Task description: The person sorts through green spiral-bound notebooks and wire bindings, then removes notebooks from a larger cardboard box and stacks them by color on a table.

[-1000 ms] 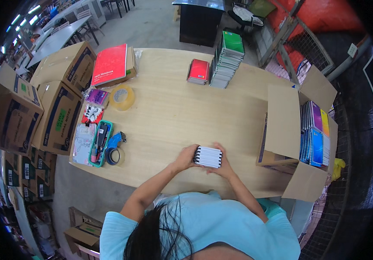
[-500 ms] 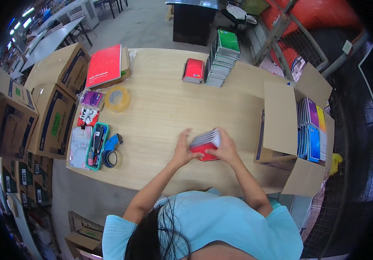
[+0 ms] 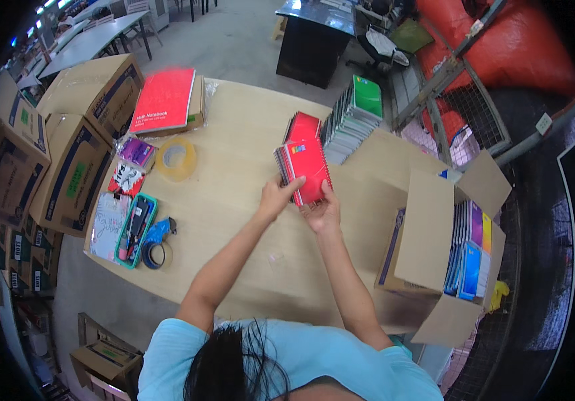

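Both my hands grip a small stack of red spiral notebooks [image 3: 306, 167] above the table. My left hand [image 3: 278, 199] closes on its left side, thumb on the top cover. My right hand [image 3: 323, 208] holds the lower right edge, its thumb against the side and fingers partly hidden underneath. Just beyond the held stack, and partly covered by it, lies another stack of red notebooks [image 3: 303, 125]. Beside that rises a tall stack of spiral notebooks with a green cover [image 3: 366, 99] on top.
An open cardboard box [image 3: 423, 230] with purple, yellow and blue notebooks [image 3: 469, 259] stands at right. Along the left are closed cartons [image 3: 77, 170], a large red notebook [image 3: 164, 100], clear tape [image 3: 176, 159], a green tray [image 3: 152, 202] of pens and a tape dispenser [image 3: 158, 252].
My hands have carried the red notebooks away from my body, toward the stacks at the back. The notebooks have turned from tilted on edge to cover up. The view has shifted slightly.
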